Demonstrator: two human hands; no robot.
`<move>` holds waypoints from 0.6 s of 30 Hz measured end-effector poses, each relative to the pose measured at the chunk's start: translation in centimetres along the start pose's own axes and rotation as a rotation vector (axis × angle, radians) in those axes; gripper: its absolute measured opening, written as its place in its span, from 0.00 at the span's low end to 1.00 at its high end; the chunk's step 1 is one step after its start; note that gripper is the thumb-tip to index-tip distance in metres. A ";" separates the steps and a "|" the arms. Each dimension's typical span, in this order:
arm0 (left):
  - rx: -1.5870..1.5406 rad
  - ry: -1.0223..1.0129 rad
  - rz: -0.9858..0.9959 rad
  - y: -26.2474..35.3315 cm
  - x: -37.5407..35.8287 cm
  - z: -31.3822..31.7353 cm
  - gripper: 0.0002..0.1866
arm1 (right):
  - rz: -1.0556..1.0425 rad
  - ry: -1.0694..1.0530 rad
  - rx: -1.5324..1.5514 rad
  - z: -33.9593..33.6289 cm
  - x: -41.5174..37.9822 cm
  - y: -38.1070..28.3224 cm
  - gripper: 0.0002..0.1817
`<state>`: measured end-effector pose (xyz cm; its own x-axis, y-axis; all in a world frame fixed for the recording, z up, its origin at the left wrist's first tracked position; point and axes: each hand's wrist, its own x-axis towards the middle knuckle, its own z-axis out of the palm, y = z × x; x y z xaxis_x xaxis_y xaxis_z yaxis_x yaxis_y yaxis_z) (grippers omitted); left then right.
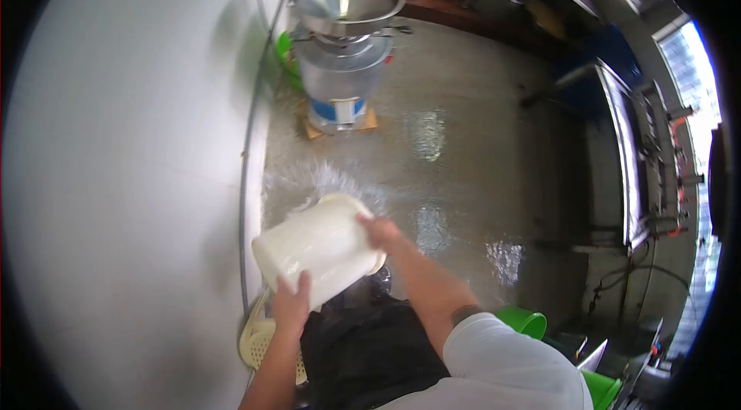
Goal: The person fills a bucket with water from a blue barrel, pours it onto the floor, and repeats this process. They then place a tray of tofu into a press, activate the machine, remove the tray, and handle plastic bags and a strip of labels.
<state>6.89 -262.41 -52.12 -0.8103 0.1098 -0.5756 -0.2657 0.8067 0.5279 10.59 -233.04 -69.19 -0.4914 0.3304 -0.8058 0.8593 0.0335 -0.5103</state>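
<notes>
White bucket (pixel 316 244): tilted, between your hands.
Left hand (pixel 292 306): holding its side.
Right hand (pixel 378 232): gripping beside the rim (pixel 343 198).

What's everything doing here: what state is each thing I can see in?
Bucket: tipped over, held in both hands.
Left hand: on the bucket's wall.
Right hand: gripping near the rim.
Water: splashing.
Floor: wet, shiny.
Metal machine: upright.
Funnel: wide end up, open.
Perforated plastic item: partly hidden by the left forearm.
</notes>
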 end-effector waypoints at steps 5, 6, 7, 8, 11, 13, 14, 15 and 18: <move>0.188 -0.247 0.728 21.6 -6.1 2.9 0.57 | -0.003 0.189 1.079 -22.5 -7.0 2.8 0.35; 0.237 -0.260 0.890 24.5 -8.0 3.4 0.56 | -0.011 0.220 1.127 -26.2 -9.7 3.3 0.34; 0.236 -0.258 0.933 27.5 -10.3 3.1 0.56 | -0.022 0.252 1.173 -29.7 -12.8 3.9 0.33; 0.258 -0.285 1.054 30.4 -13.0 2.2 0.56 | -0.081 0.263 1.210 -32.7 -16.1 4.4 0.33; 0.196 -0.303 1.323 33.8 -18.0 -0.2 0.55 | -0.252 0.327 1.302 -38.2 -25.8 4.6 0.31; 0.104 -0.317 1.459 33.6 -19.8 -0.9 0.53 | -0.377 0.503 1.228 -39.3 -32.6 4.5 0.29; 0.075 -0.340 1.506 32.5 -19.0 -1.3 0.51 | -0.423 0.545 1.187 -40.1 -33.7 6.2 0.28; 0.045 -0.363 1.544 30.8 -17.8 -1.5 0.48 | -0.440 0.572 1.200 -39.2 -36.3 6.7 0.28; 0.133 -0.583 1.260 22.5 -11.0 -1.6 0.41 | -0.453 0.608 0.845 -32.8 -42.3 6.0 0.25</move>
<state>8.98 -246.43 -32.90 -0.1235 0.9913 0.0460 0.5491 0.0297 0.8352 41.22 -215.84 -28.34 -0.3842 0.8608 -0.3338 0.1360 -0.3048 -0.9427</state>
